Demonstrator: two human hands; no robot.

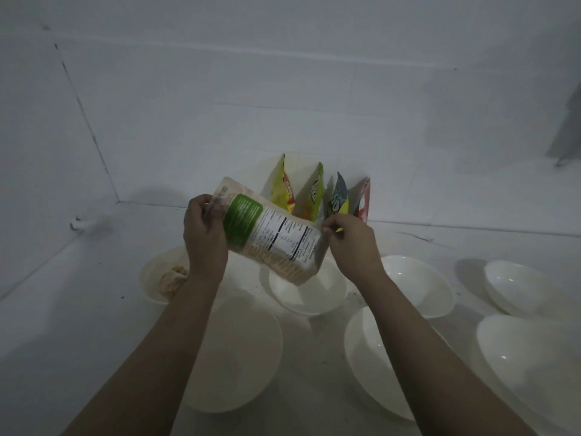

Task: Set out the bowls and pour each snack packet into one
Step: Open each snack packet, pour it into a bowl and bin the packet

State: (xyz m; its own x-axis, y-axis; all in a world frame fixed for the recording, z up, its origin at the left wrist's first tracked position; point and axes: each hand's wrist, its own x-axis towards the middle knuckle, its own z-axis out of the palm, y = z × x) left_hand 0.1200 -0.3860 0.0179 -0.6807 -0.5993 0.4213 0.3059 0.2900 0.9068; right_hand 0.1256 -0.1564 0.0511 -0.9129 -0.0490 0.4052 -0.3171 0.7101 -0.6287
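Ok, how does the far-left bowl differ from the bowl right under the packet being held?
The far-left bowl already holds a pale snack, and the left hand and forearm hide part of it. The bowl under the held packet shows no snack in the part that is visible, and the beige-and-green packet, gripped also by the right hand, hangs over its far side. Both are white, upright and stand on the floor.

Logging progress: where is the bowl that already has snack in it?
In the head view, far left: the filled bowl sits on the floor beside the left wrist, left of the near-left bowl.
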